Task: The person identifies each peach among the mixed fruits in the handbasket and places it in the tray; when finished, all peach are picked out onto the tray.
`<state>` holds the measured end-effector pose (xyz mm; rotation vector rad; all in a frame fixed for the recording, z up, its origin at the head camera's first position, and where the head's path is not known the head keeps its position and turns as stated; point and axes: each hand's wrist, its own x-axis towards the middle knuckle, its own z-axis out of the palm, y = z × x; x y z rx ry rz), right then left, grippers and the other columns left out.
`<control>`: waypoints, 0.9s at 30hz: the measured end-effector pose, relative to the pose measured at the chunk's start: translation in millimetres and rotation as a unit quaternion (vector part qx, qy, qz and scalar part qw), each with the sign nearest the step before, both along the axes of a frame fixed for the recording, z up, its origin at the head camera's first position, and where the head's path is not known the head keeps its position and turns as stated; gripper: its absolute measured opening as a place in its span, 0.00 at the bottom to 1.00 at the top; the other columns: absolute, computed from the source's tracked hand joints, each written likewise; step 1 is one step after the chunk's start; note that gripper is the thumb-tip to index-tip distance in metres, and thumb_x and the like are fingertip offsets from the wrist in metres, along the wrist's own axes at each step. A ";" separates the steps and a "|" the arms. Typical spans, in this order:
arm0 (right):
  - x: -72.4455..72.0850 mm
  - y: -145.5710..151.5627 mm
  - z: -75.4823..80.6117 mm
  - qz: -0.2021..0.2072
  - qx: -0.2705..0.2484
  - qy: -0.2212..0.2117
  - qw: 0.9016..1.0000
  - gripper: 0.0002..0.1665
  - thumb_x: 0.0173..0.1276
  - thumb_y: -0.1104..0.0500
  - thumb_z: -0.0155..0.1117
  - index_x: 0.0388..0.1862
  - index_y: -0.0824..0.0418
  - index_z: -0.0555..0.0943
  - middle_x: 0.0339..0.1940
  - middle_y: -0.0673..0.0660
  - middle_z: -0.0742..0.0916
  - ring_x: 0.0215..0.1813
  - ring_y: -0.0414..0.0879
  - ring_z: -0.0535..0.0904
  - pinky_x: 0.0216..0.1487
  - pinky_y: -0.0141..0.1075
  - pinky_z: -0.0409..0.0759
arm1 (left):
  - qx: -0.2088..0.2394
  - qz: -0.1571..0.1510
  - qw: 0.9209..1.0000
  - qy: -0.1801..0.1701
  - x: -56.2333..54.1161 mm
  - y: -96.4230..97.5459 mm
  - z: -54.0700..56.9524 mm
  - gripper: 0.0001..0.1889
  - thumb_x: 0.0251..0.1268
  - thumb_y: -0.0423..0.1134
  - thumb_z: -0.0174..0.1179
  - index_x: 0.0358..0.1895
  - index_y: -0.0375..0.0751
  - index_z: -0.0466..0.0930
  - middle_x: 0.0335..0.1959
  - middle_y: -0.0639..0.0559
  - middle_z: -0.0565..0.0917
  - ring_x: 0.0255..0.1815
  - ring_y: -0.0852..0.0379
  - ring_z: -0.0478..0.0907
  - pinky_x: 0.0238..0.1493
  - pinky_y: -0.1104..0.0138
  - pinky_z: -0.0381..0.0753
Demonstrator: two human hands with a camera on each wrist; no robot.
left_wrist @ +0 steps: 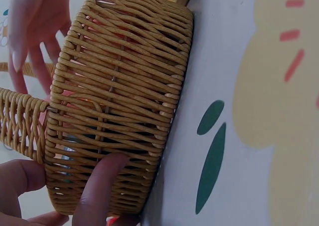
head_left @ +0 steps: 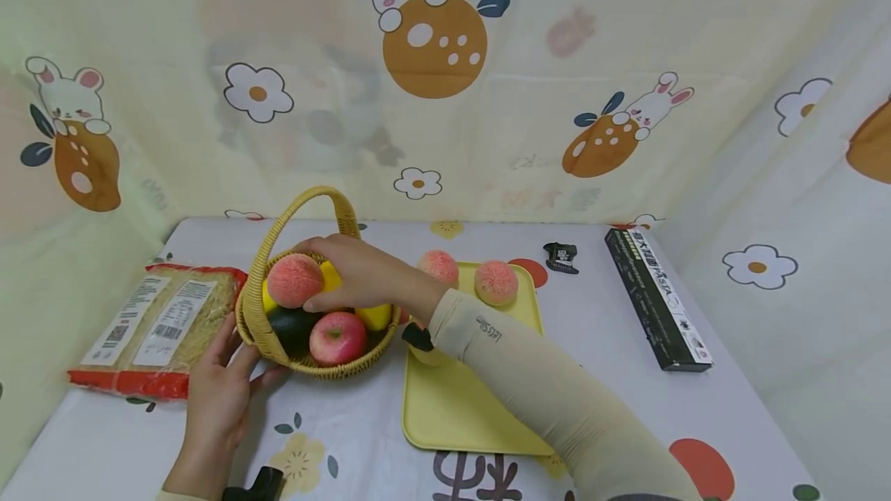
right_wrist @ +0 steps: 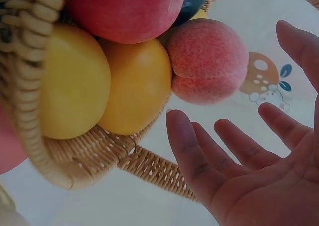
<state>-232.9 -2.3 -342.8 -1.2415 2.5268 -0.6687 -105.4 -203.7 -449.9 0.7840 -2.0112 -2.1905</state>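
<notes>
A wicker basket (head_left: 316, 366) with a tall arched handle holds a fuzzy peach (head_left: 295, 281), a red apple (head_left: 339, 339), a dark green fruit (head_left: 292, 328) and yellow fruits (head_left: 376, 318). My left hand (head_left: 223, 389) rests against the basket's near left side, one fingertip on the woven wall (left_wrist: 119, 101) in the left wrist view. Above the basket, under its handle, is my right hand (head_left: 369, 273). The right wrist view shows its fingers (right_wrist: 244, 148) spread loosely, a small gap from the peach (right_wrist: 207, 61), with nothing held.
Right of the basket lies a yellow tray (head_left: 466, 416) with a peach (head_left: 496, 282) and another peach (head_left: 438, 265), partly behind my right forearm. A red-edged clear bag (head_left: 160, 331) lies at left. A black pasta box (head_left: 657, 300) and a small black packet (head_left: 561, 257) are at right.
</notes>
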 end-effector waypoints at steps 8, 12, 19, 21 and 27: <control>-7.6 -32.6 -3.7 0.014 0.073 0.023 0.997 0.49 0.70 0.41 0.73 0.84 0.48 0.64 0.80 0.52 0.73 0.76 0.45 0.71 0.75 0.33 0.75 | -0.001 -0.002 1.000 -0.002 0.4 -1.0 1.9 0.37 0.80 0.49 0.60 0.84 0.74 0.53 0.87 0.51 0.58 0.60 0.62 0.79 0.48 0.64 0.92; -6.3 -45.5 -10.0 -0.006 0.102 0.030 0.994 0.48 0.70 0.39 0.73 0.84 0.43 0.63 0.80 0.52 0.72 0.72 0.47 0.73 0.70 0.32 0.77 | 0.000 -0.008 1.000 0.004 1.0 -0.5 1.6 0.37 0.81 0.48 0.59 0.85 0.72 0.52 0.87 0.50 0.57 0.58 0.64 0.80 0.47 0.64 0.92; -1.5 -61.2 -18.7 -0.063 0.124 0.036 0.990 0.44 0.68 0.40 0.75 0.79 0.41 0.68 0.76 0.50 0.74 0.71 0.48 0.74 0.65 0.34 0.80 | -0.005 -0.015 1.000 0.006 0.8 -0.2 -1.1 0.37 0.81 0.48 0.59 0.85 0.70 0.52 0.87 0.51 0.58 0.56 0.67 0.81 0.47 0.66 0.92; -1.0 -64.6 -20.5 -0.069 0.133 0.048 0.987 0.41 0.67 0.40 0.75 0.76 0.40 0.70 0.74 0.50 0.75 0.69 0.46 0.75 0.64 0.33 0.80 | -0.006 -0.014 1.000 0.004 0.5 -0.2 -1.5 0.37 0.81 0.49 0.59 0.85 0.71 0.52 0.87 0.51 0.58 0.57 0.65 0.80 0.47 0.65 0.92; -2.0 -74.0 -23.0 -0.067 0.163 0.089 0.980 0.39 0.68 0.38 0.73 0.74 0.41 0.70 0.70 0.50 0.76 0.65 0.45 0.78 0.63 0.32 0.80 | -0.011 -0.006 1.000 -0.001 0.1 -2.7 -0.7 0.37 0.81 0.48 0.58 0.85 0.72 0.51 0.87 0.51 0.58 0.59 0.63 0.80 0.46 0.66 0.92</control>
